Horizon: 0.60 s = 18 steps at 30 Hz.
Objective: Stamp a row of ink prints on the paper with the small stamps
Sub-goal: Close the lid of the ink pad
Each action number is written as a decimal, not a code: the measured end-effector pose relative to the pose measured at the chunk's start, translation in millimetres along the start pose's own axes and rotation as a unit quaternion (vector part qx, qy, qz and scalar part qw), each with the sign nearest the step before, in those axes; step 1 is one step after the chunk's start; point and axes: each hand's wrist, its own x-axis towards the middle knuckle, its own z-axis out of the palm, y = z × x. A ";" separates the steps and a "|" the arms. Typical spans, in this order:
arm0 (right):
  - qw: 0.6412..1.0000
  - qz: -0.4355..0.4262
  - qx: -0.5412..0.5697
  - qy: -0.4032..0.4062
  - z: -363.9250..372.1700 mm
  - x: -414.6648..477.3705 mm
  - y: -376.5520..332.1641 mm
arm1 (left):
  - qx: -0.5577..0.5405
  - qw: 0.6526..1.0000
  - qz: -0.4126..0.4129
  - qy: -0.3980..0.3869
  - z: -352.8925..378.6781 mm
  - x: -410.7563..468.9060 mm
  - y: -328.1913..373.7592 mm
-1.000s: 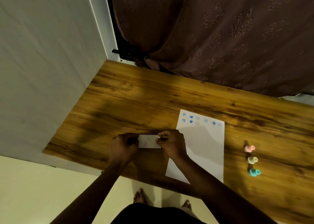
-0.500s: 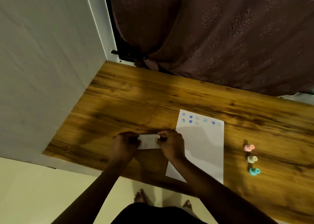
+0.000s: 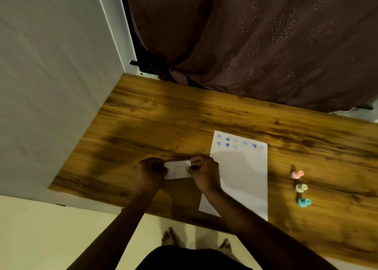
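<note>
A white sheet of paper (image 3: 243, 179) lies on the wooden table (image 3: 163, 126), with two short rows of blue ink prints (image 3: 235, 142) along its far edge. Left of the sheet, my left hand (image 3: 148, 172) and my right hand (image 3: 204, 172) both grip a small white rectangular box (image 3: 177, 169), one hand on each end, just above the tabletop. Whether it is an ink pad I cannot tell. Three small stamps lie in a line right of the paper: pink (image 3: 297, 174), cream (image 3: 301, 187) and teal (image 3: 304, 202).
A grey wall (image 3: 51, 85) borders the table's left side. A dark patterned curtain (image 3: 255, 44) hangs behind the far edge. My bare feet (image 3: 171, 237) show on the pale floor below the near edge.
Both hands stay on the small white box at the same spot; the box has tilted slightly, showing more of its top face. Paper and stamps have not moved.
</note>
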 end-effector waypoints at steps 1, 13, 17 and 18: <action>1.000 0.003 0.003 0.004 -1.6 -0.6 -0.1 | -0.006 1.000 -0.005 0.001 1.9 -0.1 2.2; 0.987 0.005 0.057 0.151 -130.8 -14.3 15.6 | -0.098 0.993 0.057 -0.032 67.8 -30.2 126.8; 0.972 0.039 0.107 0.205 -200.1 -30.1 47.1 | -0.067 0.994 0.071 -0.044 128.5 -52.5 169.3; 0.970 0.042 0.114 0.209 -218.6 -35.0 58.7 | -0.064 0.994 0.078 -0.043 145.8 -60.1 178.4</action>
